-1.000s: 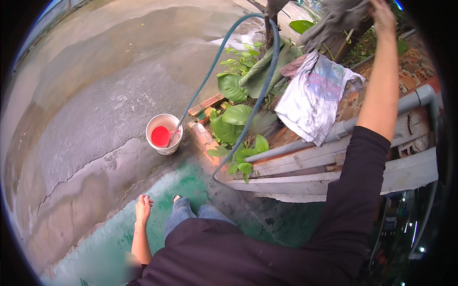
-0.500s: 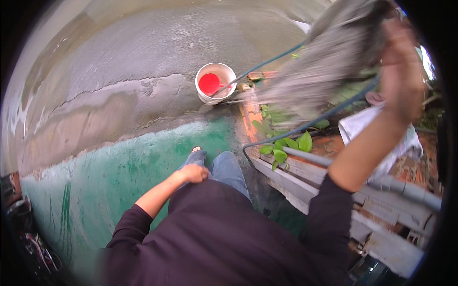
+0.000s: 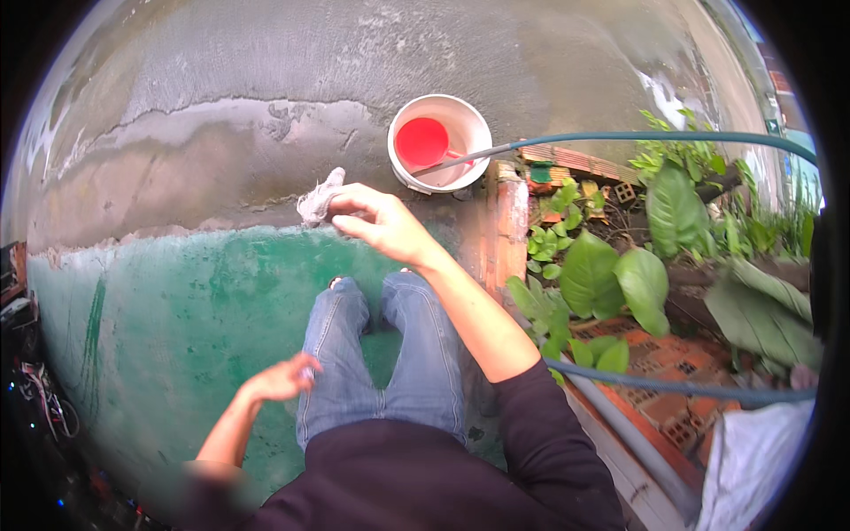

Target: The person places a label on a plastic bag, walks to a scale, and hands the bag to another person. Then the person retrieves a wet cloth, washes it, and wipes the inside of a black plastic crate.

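Note:
My right hand (image 3: 385, 228) reaches out over the front edge of the green floor, thumb and fingers bent together at a bunched greyish-white cloth (image 3: 319, 200). The cloth sticks out past the fingertips, partly hidden by them. Beside my left thigh hovers my left hand (image 3: 282, 379), its fingers curled. A small pale bit shows at those fingertips, too small to name. Ahead, slightly to the right, stands a white bucket (image 3: 475, 124) with a red dipper (image 3: 421, 142) inside. The blue-green hose (image 3: 620, 137) runs from the right, its grey end in the bucket.
Wet grey concrete (image 3: 257, 71) lies beyond the green painted floor (image 3: 195, 310). At my right a low brick edge (image 3: 512, 221) borders leafy plants (image 3: 589, 274). A grey pipe (image 3: 629, 442) and white cloth (image 3: 753, 460) lie nearer. Cables and dark items (image 3: 53, 416) fill the left rim.
My right hand has swung from the upper right to the middle front, the cloth going with it. My left hand has left my lap and moved left. The view has turned a little.

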`<state>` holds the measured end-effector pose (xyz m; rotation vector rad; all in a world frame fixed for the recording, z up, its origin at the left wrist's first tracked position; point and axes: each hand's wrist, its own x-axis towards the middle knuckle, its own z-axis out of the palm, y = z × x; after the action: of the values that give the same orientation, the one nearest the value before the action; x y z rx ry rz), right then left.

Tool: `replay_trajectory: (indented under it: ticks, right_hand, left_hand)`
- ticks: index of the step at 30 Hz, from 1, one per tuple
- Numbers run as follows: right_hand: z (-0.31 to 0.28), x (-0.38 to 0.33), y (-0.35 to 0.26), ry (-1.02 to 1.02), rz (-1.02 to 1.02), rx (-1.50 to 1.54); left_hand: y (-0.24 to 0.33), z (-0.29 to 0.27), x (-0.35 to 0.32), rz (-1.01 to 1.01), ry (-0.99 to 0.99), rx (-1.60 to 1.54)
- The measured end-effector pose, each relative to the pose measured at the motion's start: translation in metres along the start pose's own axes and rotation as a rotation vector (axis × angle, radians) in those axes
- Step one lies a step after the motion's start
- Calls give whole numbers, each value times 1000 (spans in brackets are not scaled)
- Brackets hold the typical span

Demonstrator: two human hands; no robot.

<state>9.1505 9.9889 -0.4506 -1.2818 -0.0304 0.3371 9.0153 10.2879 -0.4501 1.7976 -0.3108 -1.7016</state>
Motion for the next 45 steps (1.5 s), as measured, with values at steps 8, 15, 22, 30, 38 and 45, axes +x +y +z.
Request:
replay_trajectory:
  ticks: [8, 15, 22, 30, 38, 45]
  right_hand:
    - [-38, 47, 155, -244, -104, 90]
    - [-139, 109, 251, -53, 286, -315]
    - [-132, 103, 357, -34, 434, 782]
    - [-328, 143, 331, 759, -27, -1120]
    - [-430, 165, 362, 159, 985, -1585]
    - [-361, 191, 324, 168, 700, -2358]
  left_hand:
    - [6, -118, 170, 408, 434, -536]
    - [-30, -132, 344, 516, 983, -569]
    - [-16, -130, 399, 639, 1024, -105]
    - [-58, -197, 365, 388, 1098, -168]
    - [-156, -199, 362, 47, 1291, -65]
    - [-215, -200, 360, 243, 1249, -795]
